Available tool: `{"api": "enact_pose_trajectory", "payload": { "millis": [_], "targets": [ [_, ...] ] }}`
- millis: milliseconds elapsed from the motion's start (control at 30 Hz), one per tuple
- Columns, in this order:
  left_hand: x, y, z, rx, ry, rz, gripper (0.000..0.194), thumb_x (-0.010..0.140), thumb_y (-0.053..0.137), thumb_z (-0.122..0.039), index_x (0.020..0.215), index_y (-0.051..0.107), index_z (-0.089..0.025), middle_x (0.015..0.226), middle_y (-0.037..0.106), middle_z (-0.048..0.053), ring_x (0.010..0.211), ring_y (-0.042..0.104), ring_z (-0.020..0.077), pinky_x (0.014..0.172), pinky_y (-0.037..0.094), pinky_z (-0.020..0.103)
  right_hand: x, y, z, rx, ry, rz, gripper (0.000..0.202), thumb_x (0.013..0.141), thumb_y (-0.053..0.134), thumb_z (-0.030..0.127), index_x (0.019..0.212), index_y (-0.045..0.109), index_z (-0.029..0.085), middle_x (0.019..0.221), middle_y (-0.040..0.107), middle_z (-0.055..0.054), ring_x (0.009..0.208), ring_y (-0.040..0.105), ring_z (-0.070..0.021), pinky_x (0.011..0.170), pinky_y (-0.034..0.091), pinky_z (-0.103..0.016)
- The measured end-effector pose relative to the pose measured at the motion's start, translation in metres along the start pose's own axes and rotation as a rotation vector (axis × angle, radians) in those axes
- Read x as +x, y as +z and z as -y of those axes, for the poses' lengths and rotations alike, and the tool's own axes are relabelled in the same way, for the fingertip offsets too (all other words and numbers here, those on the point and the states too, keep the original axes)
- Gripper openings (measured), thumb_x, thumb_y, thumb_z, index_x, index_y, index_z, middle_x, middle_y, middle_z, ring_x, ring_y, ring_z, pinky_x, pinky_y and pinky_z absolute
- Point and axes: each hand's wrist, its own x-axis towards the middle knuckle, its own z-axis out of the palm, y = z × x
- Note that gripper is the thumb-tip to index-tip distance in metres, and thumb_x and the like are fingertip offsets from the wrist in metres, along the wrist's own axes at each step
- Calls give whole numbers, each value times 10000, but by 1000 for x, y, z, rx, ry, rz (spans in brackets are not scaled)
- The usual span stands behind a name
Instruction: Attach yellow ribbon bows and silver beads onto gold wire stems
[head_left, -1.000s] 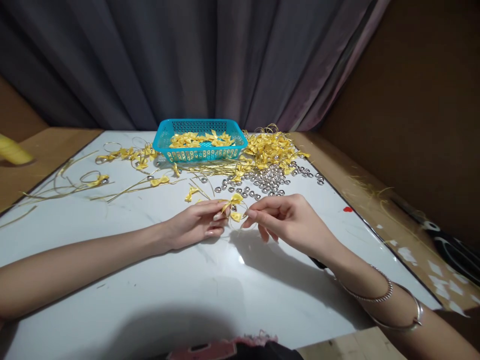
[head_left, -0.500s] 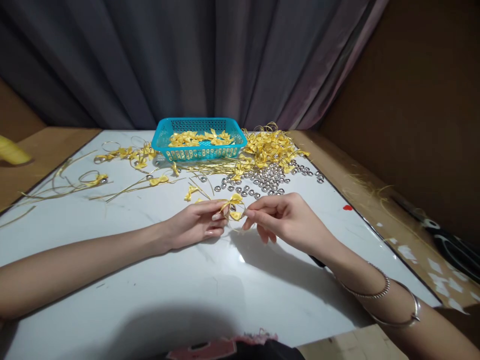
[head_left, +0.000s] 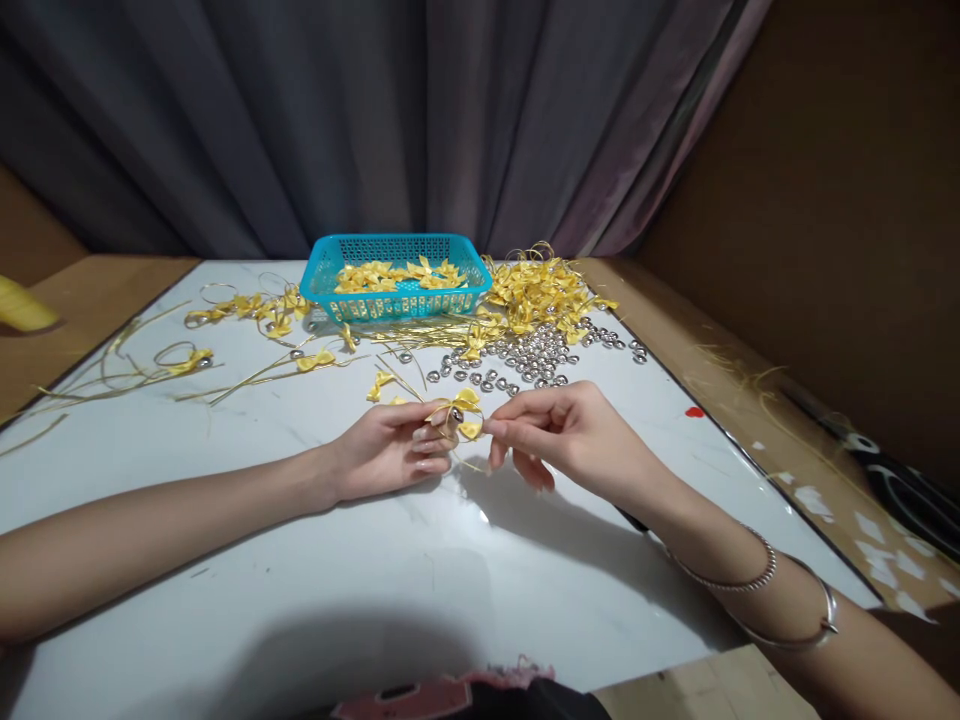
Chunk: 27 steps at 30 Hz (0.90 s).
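My left hand pinches a yellow bow with a thin gold cord and a small silver bead on it. On the right, my right hand grips the looped gold cord of the same bow between thumb and forefinger. The bow hangs between the two hands, above the white table. Many silver beads lie behind my right hand, beside a heap of yellow bows. A loose bow rests just behind my left hand.
A blue basket holding yellow bows stands at the back of the white table. Gold cords and bows lie at the left. Black-handled scissors and paper scraps are on the right. A yellow roll sits far left.
The bow and its bead have shifted slightly left and turned between my fingers. My right hand has moved a little left, still pinching the cord.
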Motion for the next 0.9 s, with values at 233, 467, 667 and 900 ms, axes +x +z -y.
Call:
{"api": "enact_pose_trajectory", "payload": {
  "millis": [233,467,667,900],
  "targets": [
    [-3,0,0,-3,-13,-4,169,769,616,-104,608,573,-74,526,419,-9,491,404,72,499,418,197,0,0,-1,45,-23,5,221,828,555,222,666,661,116,417,534,12,337,444,-63,394,364,-200],
    [-3,0,0,6,-22,4,173,749,632,-107,591,566,-81,515,400,-15,492,404,74,515,423,203,-1,0,-3,85,-46,7,222,803,606,297,694,660,111,516,604,-29,357,457,-64,394,376,-207],
    [-4,2,-1,48,-34,-19,203,714,659,-122,550,546,-85,510,376,-18,490,409,78,515,432,206,-1,1,-1,83,-43,12,254,808,603,339,697,658,118,525,608,-23,363,455,-59,397,381,-201],
    [-3,2,-3,177,-14,-35,252,728,626,-150,503,524,-102,509,360,-9,503,397,92,506,433,194,-3,0,2,59,-15,27,223,818,592,288,687,663,122,513,608,-17,348,446,-52,393,368,-196]
  ]
}}
